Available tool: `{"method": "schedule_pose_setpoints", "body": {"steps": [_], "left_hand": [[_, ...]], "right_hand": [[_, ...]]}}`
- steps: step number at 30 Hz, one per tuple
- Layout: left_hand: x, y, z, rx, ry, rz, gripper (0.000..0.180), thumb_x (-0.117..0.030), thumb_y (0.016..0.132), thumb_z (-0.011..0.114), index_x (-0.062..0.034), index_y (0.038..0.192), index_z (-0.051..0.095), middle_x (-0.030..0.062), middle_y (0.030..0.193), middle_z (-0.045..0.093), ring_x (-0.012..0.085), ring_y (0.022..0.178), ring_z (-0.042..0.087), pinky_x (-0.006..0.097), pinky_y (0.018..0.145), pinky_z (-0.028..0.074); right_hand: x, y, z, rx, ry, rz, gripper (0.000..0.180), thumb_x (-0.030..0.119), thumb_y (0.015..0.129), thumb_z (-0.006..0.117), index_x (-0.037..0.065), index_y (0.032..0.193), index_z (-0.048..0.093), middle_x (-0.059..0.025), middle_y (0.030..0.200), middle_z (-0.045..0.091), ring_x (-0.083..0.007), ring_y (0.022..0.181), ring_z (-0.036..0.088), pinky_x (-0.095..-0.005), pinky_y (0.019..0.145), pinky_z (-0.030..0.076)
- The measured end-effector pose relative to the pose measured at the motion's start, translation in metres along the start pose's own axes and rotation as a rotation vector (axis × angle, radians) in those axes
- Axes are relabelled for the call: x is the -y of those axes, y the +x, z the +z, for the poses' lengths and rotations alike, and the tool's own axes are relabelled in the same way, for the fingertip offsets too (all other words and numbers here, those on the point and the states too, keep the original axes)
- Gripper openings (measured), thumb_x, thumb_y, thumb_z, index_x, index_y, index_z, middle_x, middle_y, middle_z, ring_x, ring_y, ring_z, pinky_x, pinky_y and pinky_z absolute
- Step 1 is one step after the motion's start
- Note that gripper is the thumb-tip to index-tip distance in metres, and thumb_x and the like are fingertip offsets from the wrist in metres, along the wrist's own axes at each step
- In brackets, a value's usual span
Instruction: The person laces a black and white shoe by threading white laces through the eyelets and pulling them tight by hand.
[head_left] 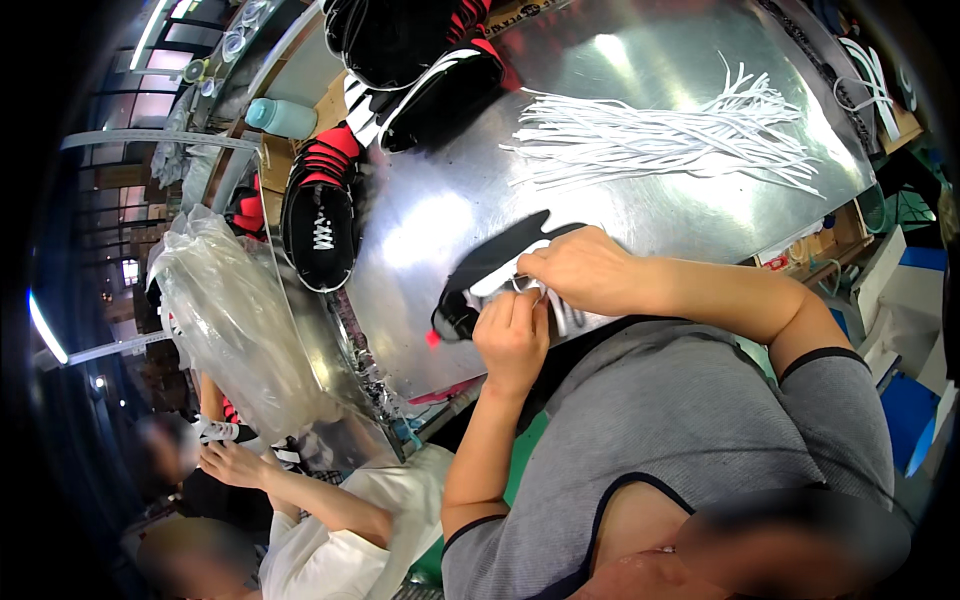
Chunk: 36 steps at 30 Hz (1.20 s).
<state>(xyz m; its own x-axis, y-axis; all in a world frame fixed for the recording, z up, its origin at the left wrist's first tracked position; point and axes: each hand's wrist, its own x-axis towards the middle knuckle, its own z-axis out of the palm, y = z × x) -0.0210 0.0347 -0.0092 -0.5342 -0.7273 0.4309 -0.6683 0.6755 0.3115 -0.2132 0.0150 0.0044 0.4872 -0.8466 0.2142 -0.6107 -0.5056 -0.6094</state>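
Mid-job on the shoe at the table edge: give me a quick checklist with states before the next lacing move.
1. Shoe on the metal table, steadied by both hands: ok.
2. Left hand pinching a white lace at the eyelets: ok.
3. Right hand covers the shoe's upper; grip under it: cannot tell.
4. Spare laces piled on the table, apart from the shoe: ok.
5. Laced shoe lying separately to the left: ok.
6. Lace end through the eyelet: cannot tell, hidden by fingers.

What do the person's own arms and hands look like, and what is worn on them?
Both hands are bare: left hand, right hand, no gloves, rings or watch visible. The forearms are bare too. A grey short-sleeved shirt has dark trim on its sleeve hems and neckline.
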Motion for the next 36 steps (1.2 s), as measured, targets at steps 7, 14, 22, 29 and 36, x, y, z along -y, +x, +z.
{"method": "schedule_pose_setpoints", "body": {"steps": [7, 14, 22, 29, 36], "left_hand": [[0.003, -0.008, 0.000, -0.003, -0.021, 0.002, 0.016, -0.003, 0.078, 0.076, -0.0049, 0.090, 0.065, 0.0093, 0.074, 0.056, 0.0284, 0.065, 0.058, 0.038, 0.057, 0.045], [0.003, 0.001, -0.006, 0.047, -0.202, -0.156, 0.014, -0.008, 0.081, 0.079, -0.0029, 0.088, 0.067, 0.0111, 0.076, 0.060, 0.0298, 0.067, 0.062, 0.038, 0.059, 0.047], [0.008, 0.002, -0.008, 0.149, -0.212, -0.167, 0.029, -0.017, 0.083, 0.078, -0.0053, 0.104, 0.062, 0.0105, 0.081, 0.064, 0.0295, 0.070, 0.065, 0.038, 0.061, 0.049], [0.025, 0.005, -0.024, 0.197, -0.619, -0.785, 0.054, -0.035, 0.106, 0.048, -0.0020, 0.147, 0.033, 0.0245, 0.102, 0.068, 0.0352, 0.101, 0.068, 0.040, 0.089, 0.050], [0.025, 0.010, -0.008, 0.093, -0.454, -0.719, 0.036, -0.035, 0.104, 0.051, -0.0068, 0.126, 0.059, 0.0195, 0.098, 0.071, 0.0323, 0.090, 0.069, 0.039, 0.082, 0.051]], "right_hand": [[-0.025, 0.002, 0.024, 0.061, 0.281, 0.184, 0.016, 0.009, 0.080, 0.068, 0.004, 0.094, 0.066, -0.0139, 0.081, 0.071, -0.0340, 0.079, 0.069, -0.0437, 0.069, 0.051], [0.009, 0.048, -0.073, -0.151, 0.775, 0.356, 0.014, 0.014, 0.087, 0.070, 0.010, 0.100, 0.070, -0.0047, 0.097, 0.073, -0.0183, 0.080, 0.070, -0.0314, 0.072, 0.054], [-0.014, 0.034, -0.052, -0.327, 1.017, 0.326, 0.013, 0.010, 0.091, 0.071, 0.008, 0.103, 0.067, 0.0014, 0.094, 0.067, -0.0070, 0.090, 0.062, -0.0258, 0.087, 0.050], [-0.039, 0.011, 0.030, -0.002, 1.157, 0.421, 0.019, 0.012, 0.088, 0.073, 0.004, 0.103, 0.067, 0.0003, 0.089, 0.068, -0.0033, 0.075, 0.057, -0.0206, 0.065, 0.044], [-0.036, 0.027, -0.008, 0.331, 1.367, 0.358, 0.018, 0.010, 0.087, 0.071, 0.004, 0.104, 0.065, -0.0007, 0.090, 0.068, -0.0034, 0.075, 0.057, -0.0195, 0.064, 0.044]]}}
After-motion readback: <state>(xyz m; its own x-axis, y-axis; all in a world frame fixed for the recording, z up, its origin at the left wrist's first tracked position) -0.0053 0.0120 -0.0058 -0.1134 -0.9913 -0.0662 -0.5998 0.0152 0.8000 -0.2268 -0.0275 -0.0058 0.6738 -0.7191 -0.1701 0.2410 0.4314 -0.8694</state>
